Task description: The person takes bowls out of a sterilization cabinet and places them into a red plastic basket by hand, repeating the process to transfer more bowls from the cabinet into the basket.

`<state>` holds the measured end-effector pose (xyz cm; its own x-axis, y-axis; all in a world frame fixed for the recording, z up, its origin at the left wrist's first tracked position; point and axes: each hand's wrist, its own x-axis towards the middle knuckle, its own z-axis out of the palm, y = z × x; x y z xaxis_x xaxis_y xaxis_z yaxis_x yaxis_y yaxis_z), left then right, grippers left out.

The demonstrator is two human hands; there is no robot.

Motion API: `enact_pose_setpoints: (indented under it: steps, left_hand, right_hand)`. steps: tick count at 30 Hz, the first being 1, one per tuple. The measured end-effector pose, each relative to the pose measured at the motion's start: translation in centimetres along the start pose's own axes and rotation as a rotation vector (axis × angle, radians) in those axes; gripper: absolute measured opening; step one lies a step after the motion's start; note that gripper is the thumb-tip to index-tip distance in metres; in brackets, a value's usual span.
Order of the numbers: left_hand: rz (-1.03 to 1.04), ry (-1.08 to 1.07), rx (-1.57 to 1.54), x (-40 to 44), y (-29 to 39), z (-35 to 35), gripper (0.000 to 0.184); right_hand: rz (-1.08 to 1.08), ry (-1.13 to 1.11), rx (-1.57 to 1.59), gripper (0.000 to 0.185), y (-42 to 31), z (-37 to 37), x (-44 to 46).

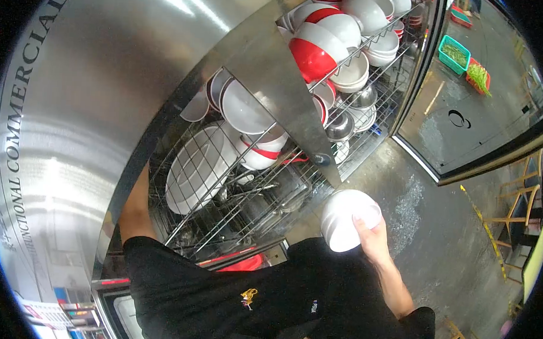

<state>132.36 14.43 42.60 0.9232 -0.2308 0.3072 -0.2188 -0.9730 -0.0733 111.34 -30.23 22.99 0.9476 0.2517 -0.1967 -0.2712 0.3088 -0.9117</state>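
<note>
Within the right hand (374,237), white crockery (341,221) (left hand hidden)

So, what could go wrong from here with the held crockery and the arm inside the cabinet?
The white crockery, gripped only by the right hand, could slip and perhaps break on the floor visible beyond it.

The left arm reaches in near the large oval dish, which leans on edge; a bump might topple it. The left hand is out of sight, so its clearance can't be checked.
</note>
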Motion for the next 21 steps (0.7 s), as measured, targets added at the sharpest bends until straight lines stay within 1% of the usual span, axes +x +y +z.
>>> enact_pose_setpoints:
  steps: [4,6,8,13,15,16,18,21]
  left_hand:
    - [0.040,0.014,0.025,1.2,-0.5,-0.4,0.055]
    - [0.047,0.015,0.038,1.0,-0.8,-0.5,0.054]
    - [0.051,0.011,0.050,0.5,-1.1,-0.5,0.053]
    - [0.002,-0.006,0.076,-3.5,-2.2,-0.7,0.051]
    - [-0.037,-0.011,0.092,-5.9,-2.9,-1.0,0.050]
    - [-0.053,-0.012,0.102,-6.8,-3.1,-1.2,0.050]
    - [-0.074,-0.012,0.126,-8.1,-3.8,-2.0,0.049]
    - [-0.083,-0.010,0.167,-8.6,-4.8,-3.4,0.048]
  right_hand:
    - [-0.020,0.017,0.031,0.033,0.3,1.2,0.4]
    - [-0.025,0.010,-0.020,0.038,0.1,1.6,0.7]
    - [-0.023,0.003,-0.013,0.037,0.4,1.7,0.9]
    - [0.014,-0.018,-0.068,0.037,0.1,2.1,0.8]
    - [0.032,0.030,-0.049,0.036,0.3,2.4,0.7]
    - [0.036,0.014,-0.057,0.036,0.3,2.5,0.5]
    - [0.093,0.074,-0.007,0.035,0.4,2.9,0.0]
    - [0.068,0.073,0.002,0.034,1.2,3.0,-0.3]
